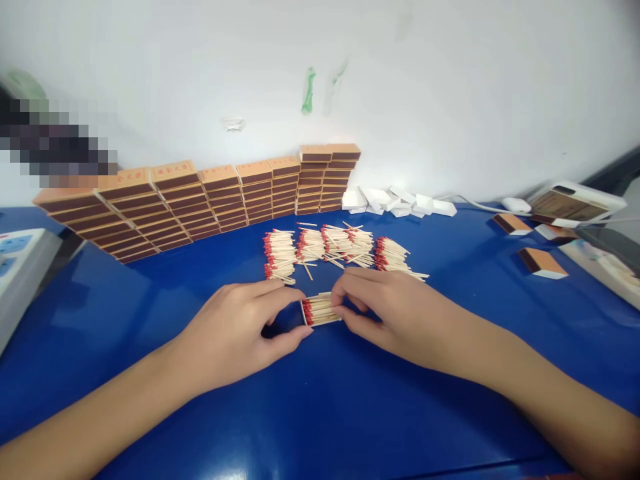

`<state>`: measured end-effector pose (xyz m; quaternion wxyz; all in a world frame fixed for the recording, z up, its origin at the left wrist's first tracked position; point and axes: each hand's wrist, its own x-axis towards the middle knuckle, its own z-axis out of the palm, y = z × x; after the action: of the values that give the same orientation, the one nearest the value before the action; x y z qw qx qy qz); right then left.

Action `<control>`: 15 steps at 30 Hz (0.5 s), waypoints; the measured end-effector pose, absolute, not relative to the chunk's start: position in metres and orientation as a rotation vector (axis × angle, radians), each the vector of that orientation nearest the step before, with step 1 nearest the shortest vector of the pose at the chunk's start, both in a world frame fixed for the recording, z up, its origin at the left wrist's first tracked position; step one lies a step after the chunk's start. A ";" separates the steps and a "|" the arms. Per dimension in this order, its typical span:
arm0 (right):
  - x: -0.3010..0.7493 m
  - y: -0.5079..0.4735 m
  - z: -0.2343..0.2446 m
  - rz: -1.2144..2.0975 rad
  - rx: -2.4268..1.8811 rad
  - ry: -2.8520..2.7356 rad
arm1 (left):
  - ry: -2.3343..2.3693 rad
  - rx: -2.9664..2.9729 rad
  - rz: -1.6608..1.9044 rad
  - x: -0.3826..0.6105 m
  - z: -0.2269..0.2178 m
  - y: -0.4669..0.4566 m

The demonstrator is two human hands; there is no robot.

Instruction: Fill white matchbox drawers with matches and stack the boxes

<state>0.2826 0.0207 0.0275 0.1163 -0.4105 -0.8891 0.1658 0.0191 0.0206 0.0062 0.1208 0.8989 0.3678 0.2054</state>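
A white matchbox tray (323, 324) filled with red-tipped matches (318, 309) lies on the blue table in front of me. My left hand (240, 327) holds the tray's left end between thumb and fingers. Over the right end, the fingers of my right hand (390, 310) are pinched together at the matches. What sits between those fingertips is hidden. Just beyond the tray are loose matches in bunches, one pile (280, 253) on the left, more matches (345, 243) in the middle and another pile (393, 255) near my right hand.
Stacked matchboxes (220, 197) form a long row against the wall. White empty trays (395, 200) are heaped beside it. On the right lie a few matchbox covers (543, 263), a cable and a white device (575, 203). A power strip (23, 267) stands at the left edge.
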 end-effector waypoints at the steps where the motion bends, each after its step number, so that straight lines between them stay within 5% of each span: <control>1: 0.282 0.020 0.028 0.488 -1.197 -2.610 | 1.072 2.623 0.596 0.019 0.006 0.021; 15: 0.296 0.047 0.015 0.437 -1.270 -2.416 | 0.997 2.675 0.645 0.019 0.006 0.017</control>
<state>0.2959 0.0474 0.0147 0.1878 -0.4512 -0.8585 0.1552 0.0189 0.0171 0.0061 0.1071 0.9088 0.3387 0.2190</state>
